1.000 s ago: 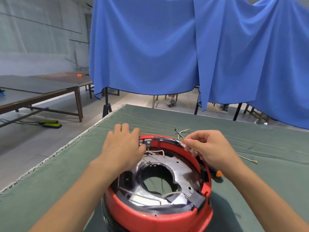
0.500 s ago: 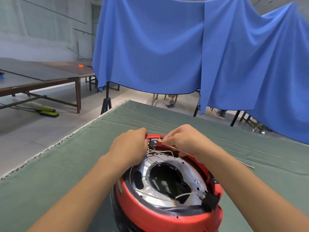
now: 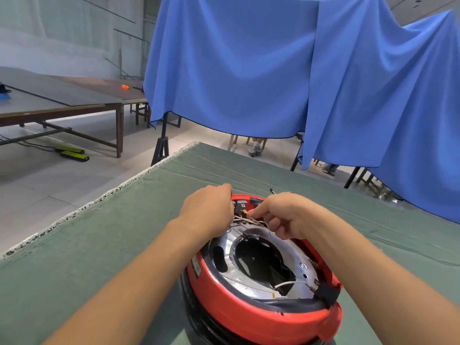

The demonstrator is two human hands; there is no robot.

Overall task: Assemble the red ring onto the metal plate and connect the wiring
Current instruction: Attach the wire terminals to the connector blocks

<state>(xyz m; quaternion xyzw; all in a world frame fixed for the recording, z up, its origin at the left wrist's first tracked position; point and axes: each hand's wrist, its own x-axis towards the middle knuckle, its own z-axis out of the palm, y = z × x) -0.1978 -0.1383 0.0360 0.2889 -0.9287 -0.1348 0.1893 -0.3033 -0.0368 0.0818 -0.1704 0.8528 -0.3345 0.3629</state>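
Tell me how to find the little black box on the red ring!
Find the red ring on the green cloth. On its near right edge sits the black box, where a white wire ends. Other black pieces sit far away between the hands.

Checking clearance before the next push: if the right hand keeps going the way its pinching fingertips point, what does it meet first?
The right hand points left toward the small brass wire terminal beneath the grey plastic connector block on the red plastic ring. It probably meets that first, then the left hand; depth is unclear.

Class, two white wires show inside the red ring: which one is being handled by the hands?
The far wire, between both hands at the ring's back; the near wire lies untouched.
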